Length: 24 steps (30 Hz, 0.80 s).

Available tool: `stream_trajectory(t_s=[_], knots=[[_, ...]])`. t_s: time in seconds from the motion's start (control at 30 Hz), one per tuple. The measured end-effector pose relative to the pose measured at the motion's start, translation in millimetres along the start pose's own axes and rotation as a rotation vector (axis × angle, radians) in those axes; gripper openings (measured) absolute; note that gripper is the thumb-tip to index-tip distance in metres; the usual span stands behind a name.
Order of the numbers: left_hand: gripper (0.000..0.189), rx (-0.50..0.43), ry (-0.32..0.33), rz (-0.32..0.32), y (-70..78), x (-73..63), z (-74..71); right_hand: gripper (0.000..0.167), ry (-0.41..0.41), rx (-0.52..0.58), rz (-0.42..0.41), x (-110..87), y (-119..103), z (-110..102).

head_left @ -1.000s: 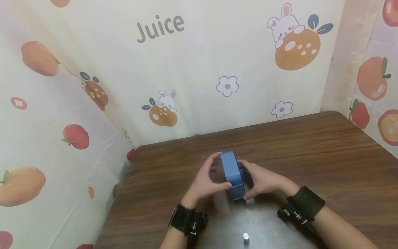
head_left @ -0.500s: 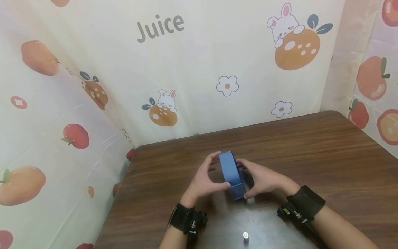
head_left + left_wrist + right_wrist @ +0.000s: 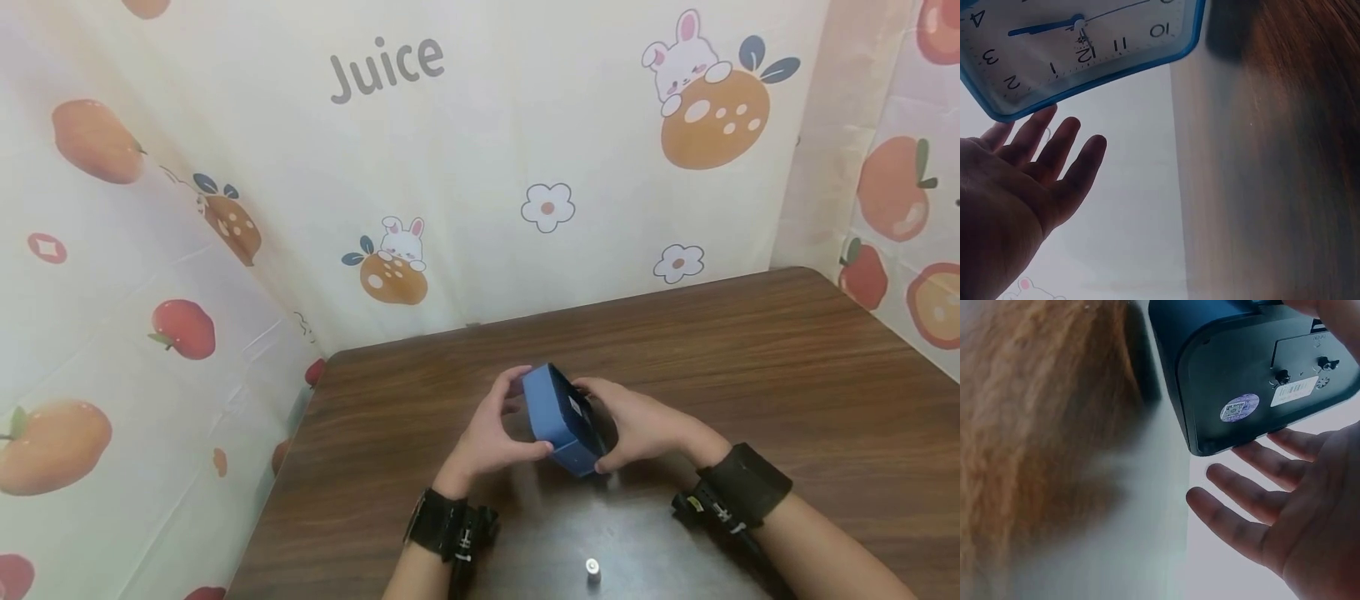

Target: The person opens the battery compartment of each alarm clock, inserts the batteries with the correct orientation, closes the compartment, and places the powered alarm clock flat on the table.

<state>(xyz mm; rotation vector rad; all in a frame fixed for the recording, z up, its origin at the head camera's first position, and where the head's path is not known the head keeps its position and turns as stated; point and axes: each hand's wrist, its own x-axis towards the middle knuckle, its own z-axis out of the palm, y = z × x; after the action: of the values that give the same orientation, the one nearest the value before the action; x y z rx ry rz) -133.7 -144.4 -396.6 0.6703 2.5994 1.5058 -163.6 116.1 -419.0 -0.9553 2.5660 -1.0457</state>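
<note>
Alarm clock (image 3: 562,421): blue shell, held tilted over the table (image 3: 750,358), between the left hand (image 3: 487,437) and the right hand (image 3: 633,425); contact of its lower edge with the wood cannot be told from here
Left grip: clamped on the clock, thumb at the near end, fingertips at the far end; two outer fingers extend clear of the rim
Right grip: clamped on the clock from the back side, thumb near, fingertips far
Dial (image 3: 1054,56): faces the left palm (numerals legible)
Back panel (image 3: 1241,375): black, with two knobs, a barcode label (image 3: 1294,391) and a round purple sticker (image 3: 1247,404)
Battery (image 3: 593,570): upright on the table, nearer the person, apart from the clock
Wall cloth (image 3: 480,125): printed with fruit, rabbits and "Juice"
</note>
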Motion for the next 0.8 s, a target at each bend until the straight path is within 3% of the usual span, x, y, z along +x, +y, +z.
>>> stream_trajectory(t_s=[0.5, 0.8], knots=[[0.086, 0.009, -0.045, -0.075, -4.7, -0.9, -0.2, 0.103, 0.021, -0.029, -0.096, -0.3, 4.6, -6.7], [0.089, 0.012, -0.059, -0.073, -6.1, -1.7, -0.6, 0.101, 0.047, -0.048, -0.130, -0.8, 5.0, -8.7]])
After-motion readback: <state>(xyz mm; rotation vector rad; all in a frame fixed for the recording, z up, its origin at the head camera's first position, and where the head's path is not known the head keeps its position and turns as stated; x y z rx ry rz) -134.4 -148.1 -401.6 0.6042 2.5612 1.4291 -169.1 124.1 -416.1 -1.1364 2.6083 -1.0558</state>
